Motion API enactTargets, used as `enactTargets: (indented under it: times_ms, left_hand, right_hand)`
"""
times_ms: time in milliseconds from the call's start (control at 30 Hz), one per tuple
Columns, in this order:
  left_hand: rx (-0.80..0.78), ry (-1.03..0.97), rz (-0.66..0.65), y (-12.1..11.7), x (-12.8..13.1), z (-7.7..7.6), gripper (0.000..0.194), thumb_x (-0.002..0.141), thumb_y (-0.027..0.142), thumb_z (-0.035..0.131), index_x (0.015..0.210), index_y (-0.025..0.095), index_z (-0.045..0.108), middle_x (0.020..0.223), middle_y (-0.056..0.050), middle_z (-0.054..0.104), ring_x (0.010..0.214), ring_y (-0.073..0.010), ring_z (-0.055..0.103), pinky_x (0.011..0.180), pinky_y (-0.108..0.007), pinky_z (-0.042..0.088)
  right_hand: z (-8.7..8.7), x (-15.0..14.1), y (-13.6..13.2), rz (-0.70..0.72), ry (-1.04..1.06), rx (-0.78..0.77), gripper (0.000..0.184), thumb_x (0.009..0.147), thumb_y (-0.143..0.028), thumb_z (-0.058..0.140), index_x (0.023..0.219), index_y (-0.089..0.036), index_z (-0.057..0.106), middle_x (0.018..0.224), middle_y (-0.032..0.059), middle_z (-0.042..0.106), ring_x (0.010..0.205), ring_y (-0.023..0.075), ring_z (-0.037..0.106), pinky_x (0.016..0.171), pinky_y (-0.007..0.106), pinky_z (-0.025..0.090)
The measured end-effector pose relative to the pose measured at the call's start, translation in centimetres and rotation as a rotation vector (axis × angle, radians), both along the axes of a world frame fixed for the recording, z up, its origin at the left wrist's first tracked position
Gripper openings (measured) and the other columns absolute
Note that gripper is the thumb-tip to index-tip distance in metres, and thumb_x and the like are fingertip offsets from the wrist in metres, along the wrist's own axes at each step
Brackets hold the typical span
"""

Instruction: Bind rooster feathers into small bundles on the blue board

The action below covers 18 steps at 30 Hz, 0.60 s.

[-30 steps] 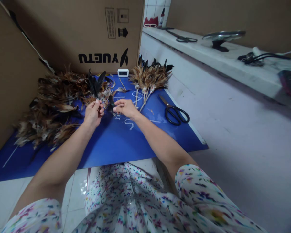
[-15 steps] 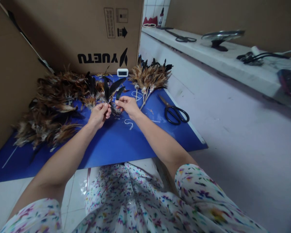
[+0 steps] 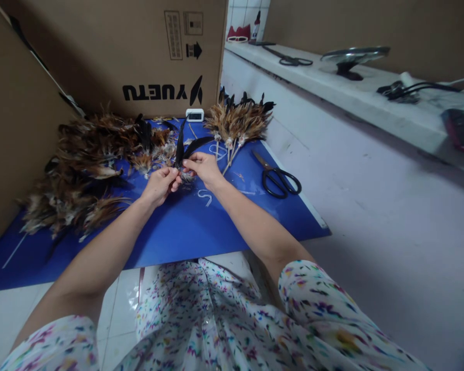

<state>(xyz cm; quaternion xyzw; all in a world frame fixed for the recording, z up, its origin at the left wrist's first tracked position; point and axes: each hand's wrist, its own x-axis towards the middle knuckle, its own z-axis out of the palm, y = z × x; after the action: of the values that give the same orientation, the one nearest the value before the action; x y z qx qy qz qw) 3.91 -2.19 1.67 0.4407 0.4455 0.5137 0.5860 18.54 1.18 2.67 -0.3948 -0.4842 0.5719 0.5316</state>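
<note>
Your left hand (image 3: 159, 188) and right hand (image 3: 205, 169) have just drawn closer together, so both now meet at the base of the same slim black feathers (image 3: 180, 147), above the middle of a blue counter (image 3: 158, 237). The left grip is a narrow pinch on the feathers' lower ends. The right grip is also narrow, its fingertips on the feathers; which feather each hand holds is hard to tell. The tips fan upward, one curving right.

To the left lies a wide, loose heap of brown feathers (image 3: 96, 139), reaching almost to your left hand. At the far right, fluffy brown-and-black feather bundles (image 3: 237, 121) lie on the counter, their thin sticks pointing toward you. A small white digital display (image 3: 195, 115) stands just beside them, in front of a cardboard box (image 3: 100, 51). Black-handled scissors (image 3: 281, 183) lie to the right, untouched. Beyond them, a pale ledge (image 3: 402, 114) carries a second pair of scissors (image 3: 294, 61).
</note>
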Motion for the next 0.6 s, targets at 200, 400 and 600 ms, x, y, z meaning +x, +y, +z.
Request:
enactTargets:
  times_ms: [200, 400, 600]
  left_hand:
    - [-0.01, 0.014, 0.013, 0.3, -0.11, -0.22, 0.021, 0.091, 0.019, 0.065, 0.073, 0.011, 0.059, 0.055, 0.001, 0.059, 0.039, -0.0038, 0.046, 0.038, -0.015, 0.033]
    - [-0.032, 0.021, 0.025, 0.22, -0.06, -0.02, 0.021, 0.095, 0.014, 0.057, 0.074, 0.01, 0.06, 0.054, 0.001, 0.059, 0.039, -0.0039, 0.046, 0.038, -0.015, 0.033]
    - [-0.029, 0.033, 0.042, 0.21, 0.01, -0.04, 0.023, 0.094, 0.013, 0.058, 0.071, 0.01, 0.059, 0.054, 0.001, 0.058, 0.038, -0.0042, 0.046, 0.037, -0.015, 0.033]
  right_hand:
    - [-0.18, 0.03, 0.05, 0.002, -0.023, 0.026, 0.026, 0.071, -0.02, 0.083, 0.064, -0.016, 0.058, 0.052, -0.0043, 0.062, 0.051, 0.0082, 0.061, 0.045, 0.017, 0.042]
    - [0.0, -0.01, -0.12, 0.001, -0.037, 0.03, 0.022, 0.078, -0.007, 0.073, 0.063, -0.015, 0.058, 0.049, -0.0046, 0.062, 0.047, 0.0064, 0.06, 0.045, 0.015, 0.042]
    - [0.28, -0.12, -0.3, -0.007, -0.053, 0.003, 0.023, 0.079, -0.005, 0.07, 0.063, -0.015, 0.057, 0.049, -0.0043, 0.061, 0.048, 0.0075, 0.061, 0.043, 0.016, 0.042]
